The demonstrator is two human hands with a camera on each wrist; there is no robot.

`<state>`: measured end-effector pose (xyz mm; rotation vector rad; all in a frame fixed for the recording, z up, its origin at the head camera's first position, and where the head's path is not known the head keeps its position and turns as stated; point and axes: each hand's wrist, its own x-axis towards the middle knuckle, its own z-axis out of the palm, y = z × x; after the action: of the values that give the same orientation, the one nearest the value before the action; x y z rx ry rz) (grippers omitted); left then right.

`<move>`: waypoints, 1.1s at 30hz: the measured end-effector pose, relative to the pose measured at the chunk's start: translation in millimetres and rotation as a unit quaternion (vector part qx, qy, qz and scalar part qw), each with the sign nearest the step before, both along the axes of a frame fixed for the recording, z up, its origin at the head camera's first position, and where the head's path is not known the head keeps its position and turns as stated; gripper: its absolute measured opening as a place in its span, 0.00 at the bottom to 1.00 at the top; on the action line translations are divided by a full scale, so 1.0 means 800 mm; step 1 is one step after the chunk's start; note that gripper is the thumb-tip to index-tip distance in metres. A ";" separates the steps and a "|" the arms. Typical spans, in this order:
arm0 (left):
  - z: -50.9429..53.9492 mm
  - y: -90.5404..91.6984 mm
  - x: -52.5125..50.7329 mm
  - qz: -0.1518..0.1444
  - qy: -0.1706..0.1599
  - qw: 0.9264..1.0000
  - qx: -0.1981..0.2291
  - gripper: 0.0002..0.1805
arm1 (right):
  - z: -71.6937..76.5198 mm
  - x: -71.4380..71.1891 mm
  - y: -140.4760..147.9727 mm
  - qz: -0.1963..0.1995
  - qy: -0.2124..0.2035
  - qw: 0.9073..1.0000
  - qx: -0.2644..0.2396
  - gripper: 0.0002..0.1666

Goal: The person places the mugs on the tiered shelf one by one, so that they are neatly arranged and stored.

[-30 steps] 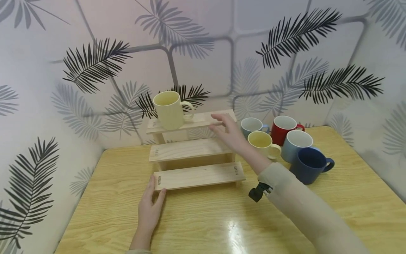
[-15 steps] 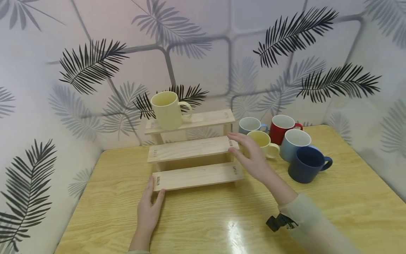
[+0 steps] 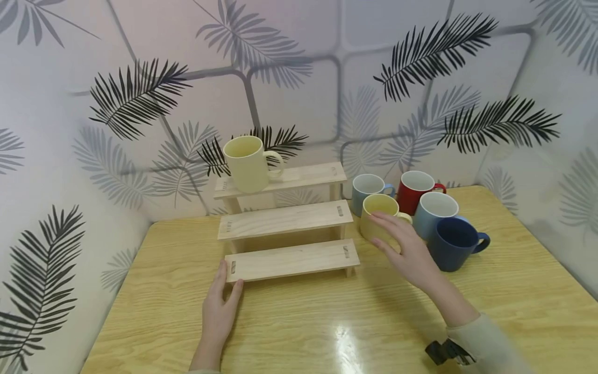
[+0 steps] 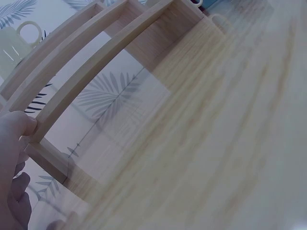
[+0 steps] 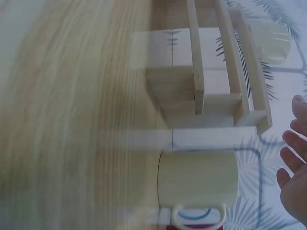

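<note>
A three-step wooden shelf rack (image 3: 285,218) stands on the table, with a pale yellow mug (image 3: 247,163) upright at the left of its top step. My left hand (image 3: 219,306) holds the left end of the lowest step; in the left wrist view the thumb lies at the front corner of the rack (image 4: 96,67). My right hand (image 3: 416,254), fingers extended and apart, is above and in front of a second yellow mug (image 3: 371,223) right of the rack. In the right wrist view the fingers stand apart from this yellow mug (image 5: 199,177), and nothing is in the hand.
Around the second yellow mug stand a small light blue mug (image 3: 359,200), a red mug (image 3: 411,195), a larger light blue mug (image 3: 432,215) and a navy mug (image 3: 448,249). Behind the wooden table (image 3: 289,322) rises a leaf-patterned wall (image 3: 303,114).
My right hand has moved from beside the top step, down and rightward past the middle step, to the yellow mug. The left hand stays at the rack.
</note>
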<state>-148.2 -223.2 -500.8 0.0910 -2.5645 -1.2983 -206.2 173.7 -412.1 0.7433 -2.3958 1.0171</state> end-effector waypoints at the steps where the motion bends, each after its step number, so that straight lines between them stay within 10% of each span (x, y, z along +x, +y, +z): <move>1: 0.000 0.000 0.000 0.000 -0.001 1.000 0.000 0.39 | -0.002 0.002 0.005 -0.006 0.004 1.000 0.007 0.29; 16: 0.001 0.000 0.001 0.001 0.000 1.000 -0.003 0.39 | -0.011 0.025 0.079 -0.056 0.080 0.995 0.027 0.31; 33: -0.001 0.000 0.001 -0.002 0.007 1.000 -0.002 0.39 | -0.009 0.027 0.179 -0.109 0.027 0.993 0.035 0.30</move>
<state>-147.3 -223.2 -501.3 0.0759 -2.5570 -1.2916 -184.7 317.2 -419.0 0.5110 -2.4124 0.8176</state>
